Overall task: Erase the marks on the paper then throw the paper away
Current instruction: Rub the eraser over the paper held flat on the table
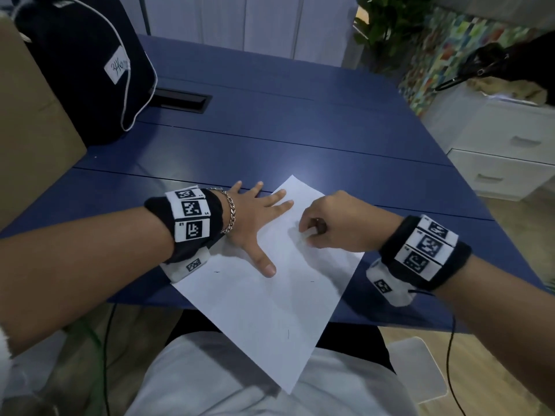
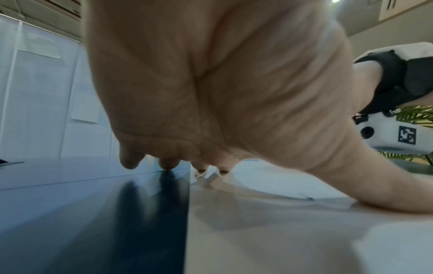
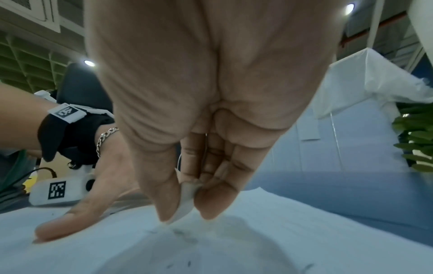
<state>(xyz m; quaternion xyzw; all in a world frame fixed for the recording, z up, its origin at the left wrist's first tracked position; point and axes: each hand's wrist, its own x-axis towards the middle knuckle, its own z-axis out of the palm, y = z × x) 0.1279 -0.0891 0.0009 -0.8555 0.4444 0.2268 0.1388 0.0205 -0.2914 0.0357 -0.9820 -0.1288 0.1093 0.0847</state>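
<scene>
A white sheet of paper (image 1: 270, 295) lies askew on the blue table (image 1: 270, 130), its near corner hanging over the front edge. My left hand (image 1: 255, 217) lies flat with fingers spread, pressing the sheet's left part; its thumb (image 3: 61, 228) rests on the paper (image 3: 257, 241). My right hand (image 1: 330, 226) pinches a small white eraser (image 3: 186, 202) between thumb and fingers, its tip down on the sheet near the middle. Small dark marks (image 3: 185, 235) and eraser crumbs lie just in front of the eraser. A short mark (image 1: 288, 333) shows near the lower corner.
A dark bag (image 1: 84, 64) with a label stands at the table's back left beside a cardboard box (image 1: 27, 139). A black cable slot (image 1: 180, 100) is set into the tabletop. White drawers (image 1: 504, 151) stand to the right. A plant (image 1: 387, 22) is behind.
</scene>
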